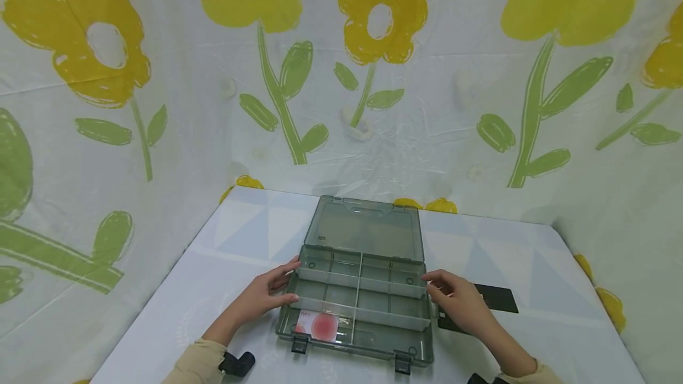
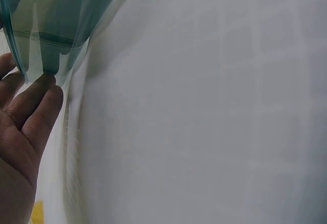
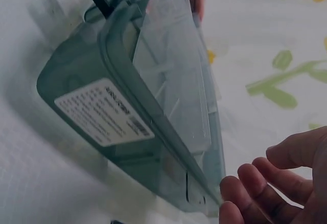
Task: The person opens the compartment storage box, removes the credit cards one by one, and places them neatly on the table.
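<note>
In the head view, a dark translucent compartment box stands on the table, its lid hinged back. Thin dividers split the inside; a card with a pink-red circle lies in the front left section. My left hand is at the left wall, thumb over the rim. In the left wrist view, its nearly straight fingers touch the clear plastic. At the opposite wall is my right hand, fingers loosely bent. The right wrist view has its fingertips beside the rim, gripping nothing; contact there is unclear.
A flat black object lies on the table right of the box, partly hidden by my right hand. Two black latches hang at the box's front, one being the right latch. Flower-printed curtains enclose the table.
</note>
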`<action>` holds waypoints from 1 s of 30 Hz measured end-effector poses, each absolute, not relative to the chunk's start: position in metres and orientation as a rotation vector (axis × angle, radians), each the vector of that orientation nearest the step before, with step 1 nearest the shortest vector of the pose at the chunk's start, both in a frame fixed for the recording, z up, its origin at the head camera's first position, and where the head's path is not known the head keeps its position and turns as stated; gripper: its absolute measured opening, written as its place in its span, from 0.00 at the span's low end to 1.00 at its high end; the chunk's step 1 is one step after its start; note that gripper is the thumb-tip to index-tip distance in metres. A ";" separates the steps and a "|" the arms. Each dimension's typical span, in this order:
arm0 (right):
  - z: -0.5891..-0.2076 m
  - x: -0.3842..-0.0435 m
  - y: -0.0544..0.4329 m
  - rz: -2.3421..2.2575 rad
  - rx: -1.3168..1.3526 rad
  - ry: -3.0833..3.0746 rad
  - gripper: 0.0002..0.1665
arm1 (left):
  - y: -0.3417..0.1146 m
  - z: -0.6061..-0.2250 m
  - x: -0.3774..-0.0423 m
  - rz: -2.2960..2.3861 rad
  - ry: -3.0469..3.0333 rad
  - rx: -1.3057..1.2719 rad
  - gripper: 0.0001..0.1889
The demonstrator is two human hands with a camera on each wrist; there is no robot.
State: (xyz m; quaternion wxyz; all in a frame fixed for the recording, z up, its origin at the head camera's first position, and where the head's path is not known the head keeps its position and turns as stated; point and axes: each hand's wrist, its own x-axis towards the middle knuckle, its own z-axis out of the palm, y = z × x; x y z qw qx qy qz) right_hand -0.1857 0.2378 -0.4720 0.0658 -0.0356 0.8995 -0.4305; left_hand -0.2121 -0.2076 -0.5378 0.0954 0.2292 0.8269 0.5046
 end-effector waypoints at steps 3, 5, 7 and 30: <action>-0.473 -0.185 0.233 -1.324 -0.154 2.697 0.13 | -0.207 -0.538 -0.213 1.492 2.455 0.681 0.41; -0.474 -0.184 0.231 -1.314 -0.218 2.722 0.12 | -0.207 -0.538 -0.213 1.495 2.456 0.686 0.41; -0.474 -0.184 0.229 -1.319 -0.276 2.732 0.11 | -0.207 -0.538 -0.213 1.499 2.457 0.691 0.41; -0.473 -0.185 0.177 -1.473 -0.591 2.380 0.18 | -0.208 -0.541 -0.213 1.516 2.441 0.696 0.40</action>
